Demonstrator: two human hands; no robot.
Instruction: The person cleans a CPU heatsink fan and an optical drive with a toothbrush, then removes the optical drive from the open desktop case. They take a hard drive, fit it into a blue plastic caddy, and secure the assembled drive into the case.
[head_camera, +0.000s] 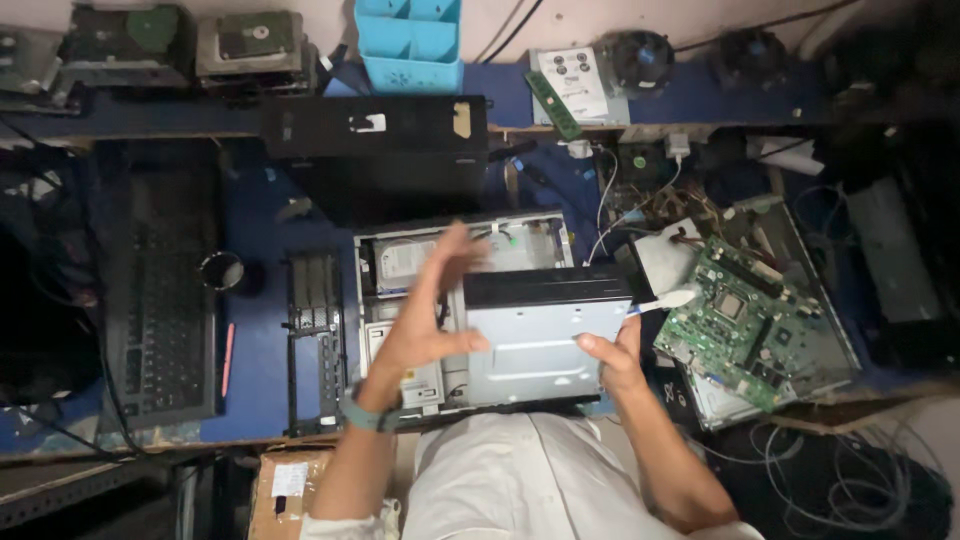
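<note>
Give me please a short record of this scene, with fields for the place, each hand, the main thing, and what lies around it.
place: cluttered blue workbench
main thing: open desktop computer case, with a metal drive cage in it
left hand: fingers spread, raised above the case's left part, thumb at the cage's left edge
right hand: on the cage's right edge
left of case: black keyboard, black panel
right of case: green motherboard
behind case: light blue bin
</note>
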